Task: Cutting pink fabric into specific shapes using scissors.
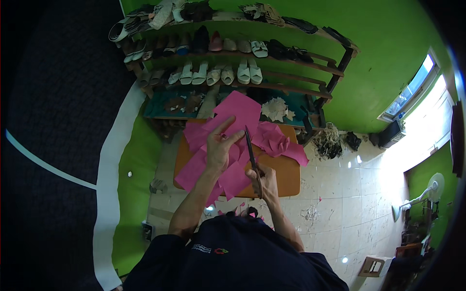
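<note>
My left hand (218,151) grips a pink sheet (239,107), with its thumb and index finger spread over the near part. The sheet has straight edges and angled corners; whether it is paper or thin leather I cannot tell. In my right hand (264,178) is a pair of dark scissors (251,154). Their blades point up and away from me, and the tips lie beside the sheet's right edge, close to my left thumb. Under both hands, more pink pieces (194,167) lie overlapping on an orange-brown table (286,178). A crumpled pink heap (272,138) rests to the right.
Beyond the table stands a wooden rack (296,87) with several rows of shoes and sandals. A pale pile of scraps (277,109) lies on its low teal shelf. Dark and light scraps (329,143) are heaped on the tiled floor, right. A white fan (436,188) stands far right.
</note>
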### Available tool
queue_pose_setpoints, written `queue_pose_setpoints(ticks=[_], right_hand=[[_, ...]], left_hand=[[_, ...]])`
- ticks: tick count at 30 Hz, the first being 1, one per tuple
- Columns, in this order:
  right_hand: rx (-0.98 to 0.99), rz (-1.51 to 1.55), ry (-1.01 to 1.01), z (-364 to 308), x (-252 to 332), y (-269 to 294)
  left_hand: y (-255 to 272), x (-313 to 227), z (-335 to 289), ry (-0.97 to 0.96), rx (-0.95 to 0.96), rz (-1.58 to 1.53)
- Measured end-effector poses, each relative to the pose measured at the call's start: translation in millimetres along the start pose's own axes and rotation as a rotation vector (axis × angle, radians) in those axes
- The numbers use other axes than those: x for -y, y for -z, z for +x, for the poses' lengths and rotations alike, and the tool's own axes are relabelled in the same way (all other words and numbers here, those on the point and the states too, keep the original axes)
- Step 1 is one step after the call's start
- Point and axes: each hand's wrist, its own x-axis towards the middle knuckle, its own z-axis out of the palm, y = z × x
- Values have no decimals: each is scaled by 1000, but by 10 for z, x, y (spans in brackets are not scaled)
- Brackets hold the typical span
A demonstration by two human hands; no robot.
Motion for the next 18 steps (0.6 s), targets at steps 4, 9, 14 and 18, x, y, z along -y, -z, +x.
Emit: queue_pose_setpoints(ticks=[4,9,14,18], right_hand=[[-9,-10,-6,36,35,-16],[-37,7,-6,111,62,-27],[-38,13,-12,115,26,-5],[-25,-14,-58,107,105,13]], left_hand=[[-60,41,-66,-12,15,130],[-74,65,-98,-33,52,132],[-49,40,-72,9,80,106],[-14,5,-42,11,102,58]])
